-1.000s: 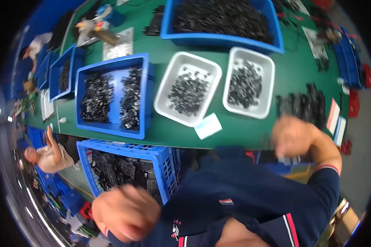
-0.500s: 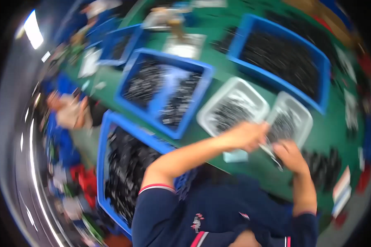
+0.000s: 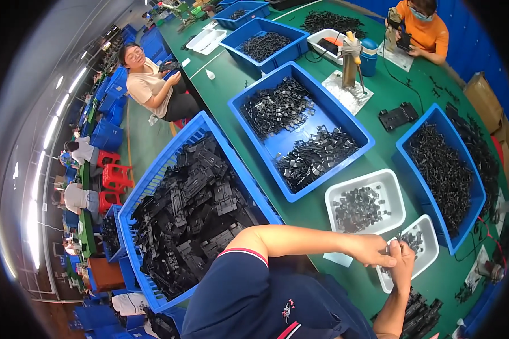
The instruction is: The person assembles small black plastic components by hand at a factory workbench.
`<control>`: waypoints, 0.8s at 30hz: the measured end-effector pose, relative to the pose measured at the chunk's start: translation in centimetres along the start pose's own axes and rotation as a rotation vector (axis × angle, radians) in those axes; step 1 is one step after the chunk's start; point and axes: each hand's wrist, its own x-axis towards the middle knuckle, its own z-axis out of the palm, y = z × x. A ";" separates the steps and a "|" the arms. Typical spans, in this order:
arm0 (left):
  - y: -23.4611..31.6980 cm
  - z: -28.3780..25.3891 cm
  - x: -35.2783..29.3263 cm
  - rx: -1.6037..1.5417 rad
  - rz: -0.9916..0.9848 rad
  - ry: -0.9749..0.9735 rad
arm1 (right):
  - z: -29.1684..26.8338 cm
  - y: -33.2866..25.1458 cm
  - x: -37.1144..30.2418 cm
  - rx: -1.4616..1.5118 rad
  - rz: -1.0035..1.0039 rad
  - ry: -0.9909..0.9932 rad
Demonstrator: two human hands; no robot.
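Note:
My left hand (image 3: 372, 250) and my right hand (image 3: 402, 264) meet over the smaller white tray (image 3: 430, 257). The fingers of both are closed together at a small dark piece, mostly hidden by them, so I cannot make out its kind. Small dark parts (image 3: 414, 239) lie in that tray beside my fingers. Just beyond my left wrist stands a larger white tray (image 3: 395, 192), with a heap of small black and clear-looking parts (image 3: 356, 209) in it.
A blue bin (image 3: 300, 195) holds two heaps of small black parts. At my left a blue crate (image 3: 131, 248) is full of flat black plastic pieces; at my right stands another blue bin (image 3: 474, 186). Black parts (image 3: 418, 316) lie by my right forearm. Two co-workers (image 3: 152, 85) sit beyond.
The view has swung toward the left and sharpened. My hands have come closer together; the thin, shiny-looking piece seen between them earlier is now mostly hidden.

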 end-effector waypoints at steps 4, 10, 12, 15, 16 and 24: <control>-0.6 0.3 0.1 -0.193 0.004 -0.064 | 0.4 -0.6 -1.0 0.102 0.028 0.071; -2.4 -1.7 1.2 -0.136 -0.010 -0.108 | 1.7 -2.1 1.1 -0.205 -0.187 0.135; 0.0 -2.4 0.0 -0.313 -0.119 -0.048 | 0.9 -3.2 1.7 -0.156 -0.150 0.026; 0.9 -3.7 0.9 -0.500 -0.201 -0.104 | 0.4 -4.1 2.3 0.228 0.225 -0.001; 0.5 -3.8 1.5 -0.563 -0.233 -0.098 | 0.2 -3.3 2.6 0.252 0.262 0.029; 1.6 -2.8 2.9 -0.287 -0.271 -0.151 | -1.7 -1.3 1.9 0.227 0.261 -0.114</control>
